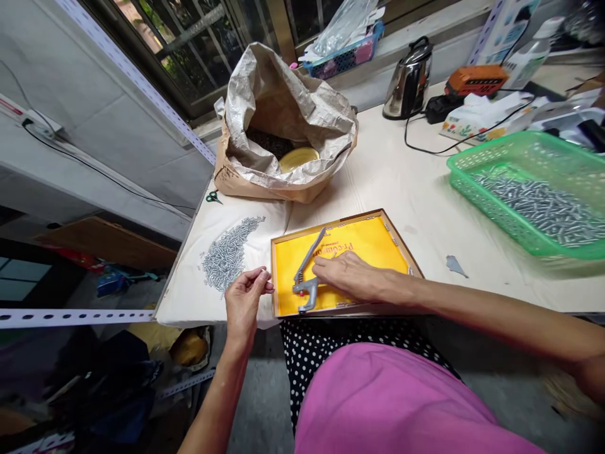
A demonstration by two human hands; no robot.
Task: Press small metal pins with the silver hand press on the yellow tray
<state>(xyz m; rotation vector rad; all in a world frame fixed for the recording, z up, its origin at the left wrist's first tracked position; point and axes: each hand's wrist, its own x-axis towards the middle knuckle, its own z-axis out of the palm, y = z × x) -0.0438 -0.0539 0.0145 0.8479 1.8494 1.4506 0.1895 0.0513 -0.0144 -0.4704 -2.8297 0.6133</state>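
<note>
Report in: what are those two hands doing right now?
Left hand pinched beside yellow-lined tray; right hand on metal hand press; metal fasteners piled on white cloth.

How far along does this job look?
Looks done: the green basket holds many metal pieces. In hand: the right hand rests on a metal hand press on a yellow tray, while the left hand pinches its fingers together. Still left: a pile of metal pieces on white cloth and a paper sack of dark bits.

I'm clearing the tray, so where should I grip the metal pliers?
Take the pliers by the long handle, coming from above: it lies flat on the yellow tray, angled away from the head and clear of the right hand.
</note>
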